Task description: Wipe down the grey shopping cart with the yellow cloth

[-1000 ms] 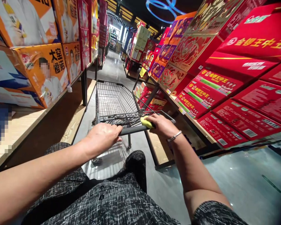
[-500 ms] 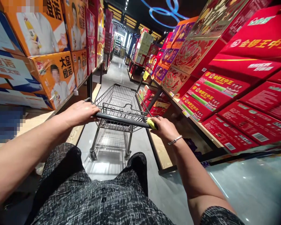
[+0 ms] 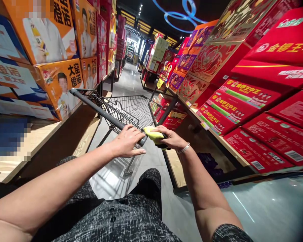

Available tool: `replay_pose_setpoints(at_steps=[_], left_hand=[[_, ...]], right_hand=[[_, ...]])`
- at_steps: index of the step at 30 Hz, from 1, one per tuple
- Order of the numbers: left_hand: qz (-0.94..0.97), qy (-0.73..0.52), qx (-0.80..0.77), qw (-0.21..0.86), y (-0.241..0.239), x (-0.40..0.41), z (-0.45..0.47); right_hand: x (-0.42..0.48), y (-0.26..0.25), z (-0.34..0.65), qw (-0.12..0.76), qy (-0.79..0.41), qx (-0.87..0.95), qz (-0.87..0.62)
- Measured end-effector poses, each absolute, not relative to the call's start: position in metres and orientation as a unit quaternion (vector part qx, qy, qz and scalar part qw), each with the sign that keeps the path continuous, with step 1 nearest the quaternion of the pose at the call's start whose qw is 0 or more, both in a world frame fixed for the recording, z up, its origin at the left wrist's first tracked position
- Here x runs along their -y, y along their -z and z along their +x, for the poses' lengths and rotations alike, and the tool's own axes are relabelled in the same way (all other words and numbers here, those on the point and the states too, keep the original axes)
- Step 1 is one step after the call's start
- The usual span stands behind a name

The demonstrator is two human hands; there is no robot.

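Observation:
An empty wire shopping cart (image 3: 131,109) stands in the aisle in front of me, turned at an angle. Its grey handle bar (image 3: 98,111) runs from far left to near right. My left hand (image 3: 127,142) is curled over the bar near its right end. Just beside it, my right hand (image 3: 169,137), with a bracelet on the wrist, grips the yellow end piece (image 3: 151,133) of the handle. The two hands almost touch.
Orange boxes (image 3: 58,84) are stacked on a wooden shelf to the left, and red boxes (image 3: 242,101) slope along the shelves to the right. A low wooden platform (image 3: 175,166) juts out by the cart. The glossy floor (image 3: 126,80) of the aisle runs on ahead.
The cart has swung to the right, so its handle now lies slanted. My left hand has slid along the bar from its left end to beside my right hand.

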State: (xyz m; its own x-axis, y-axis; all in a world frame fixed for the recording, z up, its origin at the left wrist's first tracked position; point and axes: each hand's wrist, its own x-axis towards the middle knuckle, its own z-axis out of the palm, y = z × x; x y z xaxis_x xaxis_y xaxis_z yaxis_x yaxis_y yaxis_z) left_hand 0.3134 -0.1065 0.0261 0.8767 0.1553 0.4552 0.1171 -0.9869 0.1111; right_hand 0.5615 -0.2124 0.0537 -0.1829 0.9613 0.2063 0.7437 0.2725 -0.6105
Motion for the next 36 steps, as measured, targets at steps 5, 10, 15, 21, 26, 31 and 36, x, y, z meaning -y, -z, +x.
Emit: replay_pose_setpoints(at_steps=[5, 10, 15, 21, 26, 31, 36], left_hand=[[0.951, -0.252, -0.167, 0.072, -0.028, 0.1, 0.301], [0.961, -0.176, -0.204, 0.063, -0.045, 0.085, 0.296], [0.951, -0.127, -0.282, 0.015, -0.058, 0.099, 0.308], [0.935, -0.158, -0.309, -0.073, -0.043, 0.113, 0.324], [0.943, -0.155, -0.274, -0.104, -0.029, 0.09, 0.321], [0.95, -0.17, -0.243, -0.102, -0.028, 0.064, 0.305], [0.949, -0.209, -0.222, -0.076, -0.025, 0.027, 0.281]], right_hand=[[0.166, 0.007, 0.588, 0.323, -0.236, 0.699, -0.593], [0.124, 0.025, 0.596, 0.406, -0.017, 0.572, -0.713], [0.1, 0.018, 0.571, 0.355, -0.187, 0.647, -0.648], [0.099, 0.019, 0.539, 0.386, -0.206, 0.613, -0.658], [0.099, 0.018, 0.531, 0.368, -0.145, 0.6, -0.695], [0.093, 0.013, 0.52, 0.344, -0.141, 0.605, -0.704], [0.081, 0.011, 0.501, 0.327, -0.136, 0.613, -0.706]])
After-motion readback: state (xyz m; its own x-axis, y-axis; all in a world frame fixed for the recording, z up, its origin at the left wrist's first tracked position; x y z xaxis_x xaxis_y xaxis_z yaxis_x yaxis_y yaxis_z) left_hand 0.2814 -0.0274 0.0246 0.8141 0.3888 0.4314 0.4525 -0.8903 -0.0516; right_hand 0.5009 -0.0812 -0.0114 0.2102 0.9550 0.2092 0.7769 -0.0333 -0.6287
